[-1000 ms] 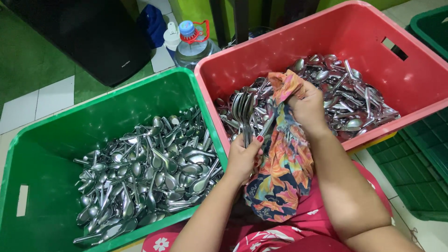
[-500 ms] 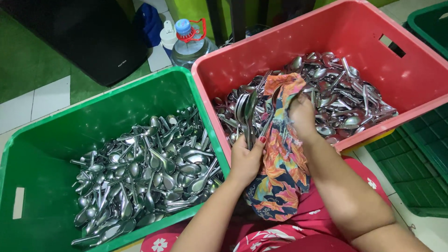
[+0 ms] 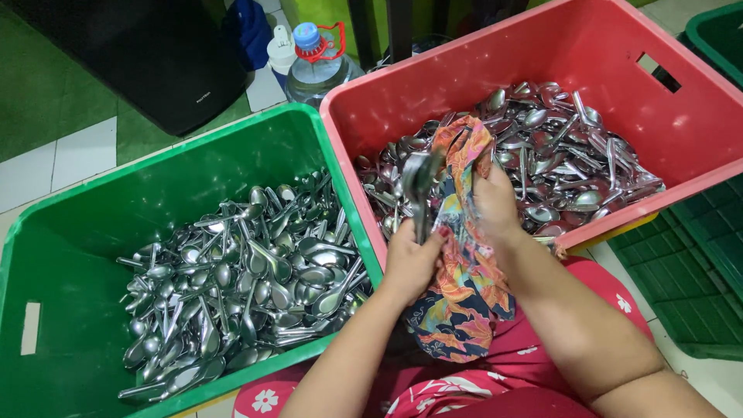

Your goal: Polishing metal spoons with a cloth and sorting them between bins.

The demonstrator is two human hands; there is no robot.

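My left hand grips a bunch of metal spoons by their handles, bowls pointing up, over the near rim of the red crate. My right hand holds a patterned orange and dark cloth pressed against those spoons; the cloth hangs down onto my lap. The red crate holds a heap of metal spoons. Left of it, the green crate holds another pile of spoons.
A clear water bottle with a blue cap and a white bottle stand behind the crates. A black bin sits at the back left. Another green crate lies at the right on the tiled floor.
Both hands have shifted slightly toward me, and the cloth in my right hand has slid along the bunch of spoons. The crates have not moved.
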